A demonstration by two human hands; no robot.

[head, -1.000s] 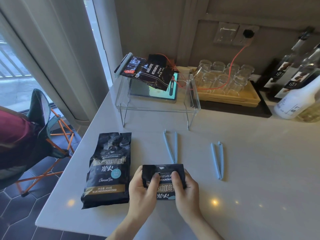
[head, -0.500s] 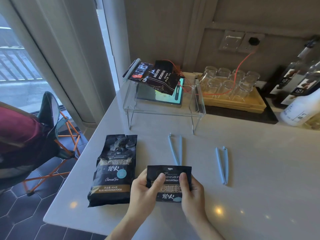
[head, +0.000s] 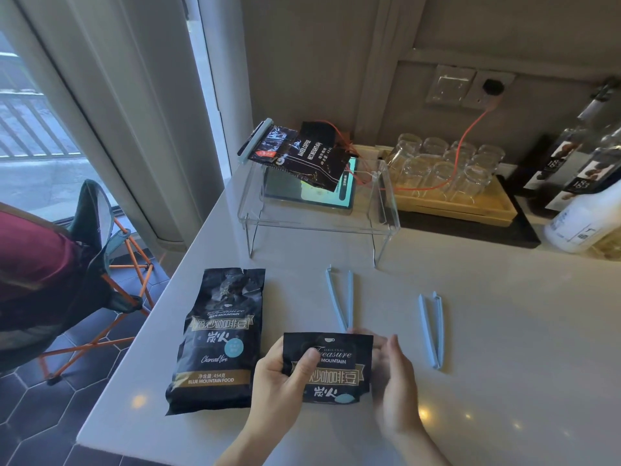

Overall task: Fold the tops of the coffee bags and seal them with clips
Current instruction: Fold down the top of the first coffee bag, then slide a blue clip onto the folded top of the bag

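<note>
A black coffee bag with its top folded down (head: 332, 371) lies on the white counter near the front edge. My left hand (head: 282, 381) grips its left side, thumb pressed on the front. My right hand (head: 393, 375) is just off the bag's right edge, blurred, fingers apart and holding nothing. A second, unfolded black coffee bag (head: 218, 338) lies flat to the left. Two light blue clips lie open on the counter: one (head: 341, 297) just beyond the folded bag, another (head: 431, 327) to the right. A clipped bag (head: 295, 154) rests on the clear stand.
A clear acrylic stand (head: 386, 227) with a tablet beneath it stands at the back. A wooden tray of upturned glasses (head: 450, 203), bottles (head: 578, 156) and a white spray bottle (head: 584, 216) fill the back right. The counter's left edge drops to a folding chair (head: 100, 250).
My right hand has let go of the folded bag and pulled slightly to the right with fingers spread. The left hand still holds the bag. The camera moved closer.
</note>
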